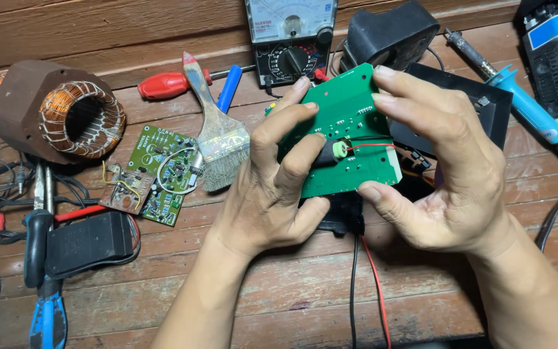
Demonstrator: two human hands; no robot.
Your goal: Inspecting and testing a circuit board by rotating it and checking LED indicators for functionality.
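While both hands hold it up over the wooden workbench (279,291), the green circuit board (350,129) sits near the middle of the head view, solder side toward the camera, tilted a little. The left hand (272,187) is closed on the board's left edge, thumb under its lower edge and fingers curled over the face, one fingertip resting against a small black cylindrical part with a pale green tip (334,152) that lies on the board. A thin red wire (372,146) runs rightward from that tip across the board. The right hand (450,174) clamps the board's right edge, fingers over the top corner and thumb pressed at the lower right corner. Directly below the board, a black lead and a red lead (374,284) trail down toward the camera. Above the board stands an analog multimeter (290,39), with a black adapter (389,32) just right of it. To the board's right lies a blue-handled soldering iron (524,106). Left of the board rests a worn paintbrush (217,132), then a smaller green circuit board (166,171), a red-handled screwdriver (169,84), and, well to the left, a copper-wound motor stator (56,110).
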